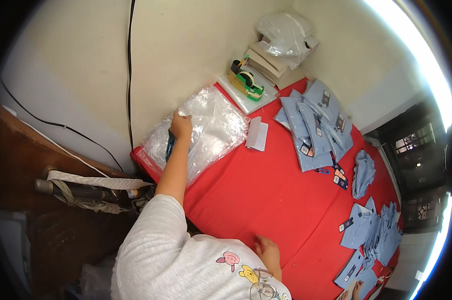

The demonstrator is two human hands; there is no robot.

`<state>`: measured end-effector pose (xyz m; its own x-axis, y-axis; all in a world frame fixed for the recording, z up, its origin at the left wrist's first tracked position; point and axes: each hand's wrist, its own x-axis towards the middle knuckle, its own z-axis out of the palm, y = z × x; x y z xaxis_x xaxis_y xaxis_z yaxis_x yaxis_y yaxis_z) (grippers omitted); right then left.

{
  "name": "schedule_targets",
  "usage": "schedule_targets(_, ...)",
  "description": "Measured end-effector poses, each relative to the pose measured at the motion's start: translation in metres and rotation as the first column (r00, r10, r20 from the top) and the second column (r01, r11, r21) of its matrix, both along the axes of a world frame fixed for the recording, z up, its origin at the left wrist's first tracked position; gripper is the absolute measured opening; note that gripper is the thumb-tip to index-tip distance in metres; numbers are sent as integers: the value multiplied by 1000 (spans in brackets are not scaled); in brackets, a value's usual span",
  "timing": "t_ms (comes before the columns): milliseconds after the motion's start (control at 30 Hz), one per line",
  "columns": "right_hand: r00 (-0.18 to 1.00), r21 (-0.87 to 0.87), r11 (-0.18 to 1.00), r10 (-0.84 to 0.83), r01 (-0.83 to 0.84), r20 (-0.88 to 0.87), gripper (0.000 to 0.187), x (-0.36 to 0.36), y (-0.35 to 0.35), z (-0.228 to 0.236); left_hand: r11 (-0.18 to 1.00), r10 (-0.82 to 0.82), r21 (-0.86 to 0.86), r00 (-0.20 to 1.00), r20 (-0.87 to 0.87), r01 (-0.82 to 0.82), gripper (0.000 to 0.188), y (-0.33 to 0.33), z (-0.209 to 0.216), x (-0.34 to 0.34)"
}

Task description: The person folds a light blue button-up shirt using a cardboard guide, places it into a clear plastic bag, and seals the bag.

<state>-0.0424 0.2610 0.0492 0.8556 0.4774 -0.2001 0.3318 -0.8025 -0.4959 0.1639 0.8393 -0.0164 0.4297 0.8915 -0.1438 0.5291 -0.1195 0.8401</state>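
- Grey shirt point(156, 250) was seen nearest; beside it, the right hand point(269, 253) was loosely spread over red cloth point(256, 200).
- Clear bags point(218, 132) were piled on its left end, under the left hand point(182, 125), whose fingers were curled; whether anything was pinched could not be told.
- Bags were judged light, soft, slippery, best taken by one edge.

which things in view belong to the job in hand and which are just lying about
Job in hand, it seems:
clear plastic bags, at the left hand
tagged blue garments on the red table

Probably just lying about:
green tape dispenser
crumpled clear plastic in the corner
black wall cable
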Motion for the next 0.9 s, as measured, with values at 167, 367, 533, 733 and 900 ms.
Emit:
schedule_targets(167,997,63,996,-61,59,37,34,-12,-14,-3,900,252,385,965,-71,-206,81,-14,2,28)
schedule_targets(367,990,64,989,-139,136,32,33,-31,-19,-5,978,-174,91,978,-118,185,96,23,6,52)
schedule_targets(533,983,66,981,-183,182,4,32,-34,-18,1,786,-474,449,880,-2,424,78,10,24,68)
schedule_targets(733,975,85,972,-222,221,-3,32,-41,-23,5,394,-660,207,432,-614,895,31,-46,106,72)
schedule_targets(900,974,115,968,-225,223,5,32,-41,-23,6,436,-374,829,909,-185,349,11,-36,188,50)
